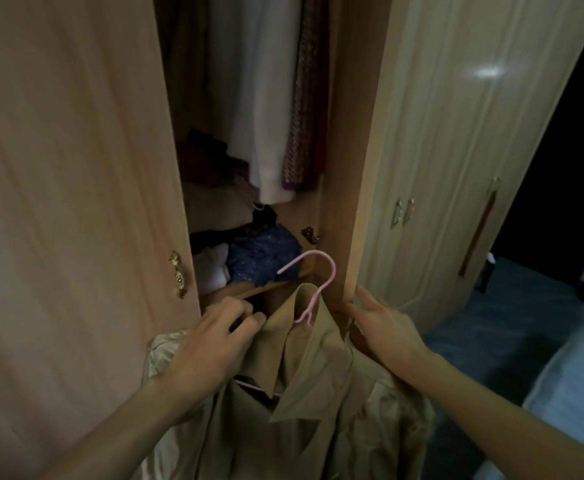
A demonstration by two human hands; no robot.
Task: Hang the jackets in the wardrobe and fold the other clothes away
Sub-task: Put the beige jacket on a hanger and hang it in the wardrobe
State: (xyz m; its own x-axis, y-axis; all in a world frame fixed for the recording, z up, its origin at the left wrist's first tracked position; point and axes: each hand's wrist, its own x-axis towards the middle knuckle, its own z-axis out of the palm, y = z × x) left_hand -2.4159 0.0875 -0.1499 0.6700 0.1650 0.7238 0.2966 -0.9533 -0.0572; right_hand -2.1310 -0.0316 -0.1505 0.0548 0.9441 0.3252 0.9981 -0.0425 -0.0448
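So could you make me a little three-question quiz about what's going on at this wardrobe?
1. True or false: the tan jacket is already on the pink hanger.
2. Which hand grips the jacket's collar? A) left hand B) right hand
3. Fill in: the folded blue cloth lies ___ the hanging white garment.

Key: 1 true, the hook rises from its collar. 2 A; the right hand holds the jacket's shoulder by the wardrobe's edge. 3 below.
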